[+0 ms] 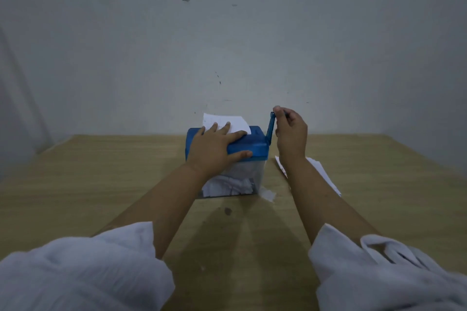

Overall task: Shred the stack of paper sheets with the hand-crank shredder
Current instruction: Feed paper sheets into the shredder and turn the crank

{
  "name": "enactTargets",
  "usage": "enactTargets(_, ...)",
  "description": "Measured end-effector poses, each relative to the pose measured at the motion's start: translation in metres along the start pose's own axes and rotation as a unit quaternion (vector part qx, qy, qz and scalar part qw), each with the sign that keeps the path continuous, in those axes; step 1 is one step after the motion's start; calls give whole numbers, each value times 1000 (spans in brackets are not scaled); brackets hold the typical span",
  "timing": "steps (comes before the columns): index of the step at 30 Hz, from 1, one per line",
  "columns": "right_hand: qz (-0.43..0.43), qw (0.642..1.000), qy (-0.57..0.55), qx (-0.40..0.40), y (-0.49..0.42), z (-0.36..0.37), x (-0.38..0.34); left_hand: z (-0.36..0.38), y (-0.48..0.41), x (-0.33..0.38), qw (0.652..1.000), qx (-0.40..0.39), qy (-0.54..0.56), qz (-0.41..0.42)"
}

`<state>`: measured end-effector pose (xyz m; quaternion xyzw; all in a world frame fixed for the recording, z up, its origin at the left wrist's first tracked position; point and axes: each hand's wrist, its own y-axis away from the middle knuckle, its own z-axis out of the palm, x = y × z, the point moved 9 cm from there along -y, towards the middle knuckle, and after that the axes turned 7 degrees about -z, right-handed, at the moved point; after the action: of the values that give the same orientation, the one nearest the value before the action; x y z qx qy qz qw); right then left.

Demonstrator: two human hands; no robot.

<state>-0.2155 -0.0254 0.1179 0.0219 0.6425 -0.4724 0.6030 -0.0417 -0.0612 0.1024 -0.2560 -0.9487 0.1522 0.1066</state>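
A blue hand-crank shredder (pixel 257 149) stands on a clear bin (pixel 255 177) holding white shreds, mid-table. A white paper sheet (pixel 235 122) sticks up out of its top slot. My left hand (pixel 214 149) lies flat on the shredder's lid, fingers spread and straight, thumb along the front edge. My right hand (pixel 290 131) grips the knob of the blue crank (pixel 271 129), which points upward on the shredder's right side. A stack of white paper sheets (pixel 318 171) lies on the table to the right, partly hidden by my right forearm.
The wooden table (pixel 101 184) runs back to a plain grey wall. A small paper scrap (pixel 267 194) lies by the bin's right front corner, and a dark spot (pixel 228 211) marks the tabletop in front. My white sleeves fill the lower corners.
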Motion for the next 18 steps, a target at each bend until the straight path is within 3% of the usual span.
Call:
enactTargets(7, 153, 987, 36, -42, -23, 19, 47, 1, -1, 0, 1000, 9, -3, 10)
enactTargets(18, 235, 965, 102, -54, 20, 4, 98, 1, 3, -2, 1000, 16, -6, 6)
